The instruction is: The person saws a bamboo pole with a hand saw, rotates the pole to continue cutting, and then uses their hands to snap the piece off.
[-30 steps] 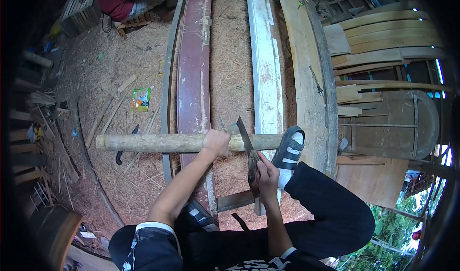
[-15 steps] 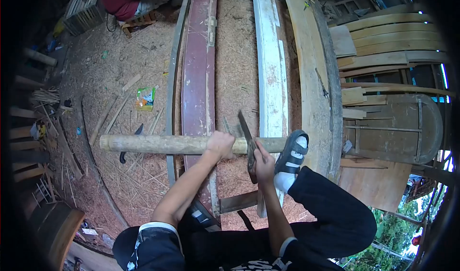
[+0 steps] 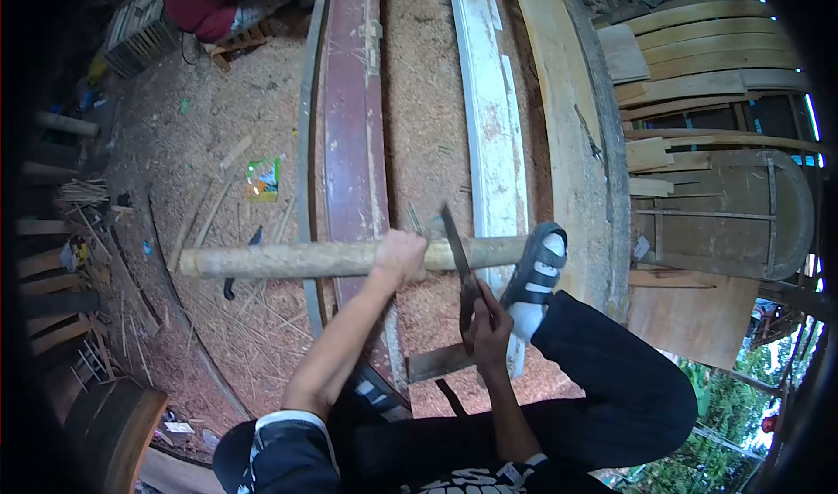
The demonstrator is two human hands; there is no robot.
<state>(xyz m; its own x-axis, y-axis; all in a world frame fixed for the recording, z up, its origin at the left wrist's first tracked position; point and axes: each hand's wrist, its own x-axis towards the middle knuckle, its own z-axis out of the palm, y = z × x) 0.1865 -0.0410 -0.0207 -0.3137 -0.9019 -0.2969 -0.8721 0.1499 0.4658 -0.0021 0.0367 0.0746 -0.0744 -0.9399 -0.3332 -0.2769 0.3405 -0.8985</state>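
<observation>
A thick bamboo pole [image 3: 297,260] lies crosswise over the long beams. My left hand [image 3: 402,255] is closed around it near the middle. In my right hand [image 3: 490,328] is the handle of a hand saw [image 3: 457,243], its dark blade crossing the pole just right of my left hand, near a node. The fine teeth are too small to make out. My foot in a black striped sandal [image 3: 534,271] presses on the pole's right end.
Under the pole run a maroon beam [image 3: 351,127], a white beam [image 3: 487,101] and a pale plank [image 3: 563,119]. A dark curved-handled knife [image 3: 230,287] and a green packet [image 3: 263,180] lie on the shavings. Another person [image 3: 202,1] sits at the upper left.
My right hand has drawn the saw back toward me, down in view. My left hand still grips the pole. The whole view has shifted slightly.
</observation>
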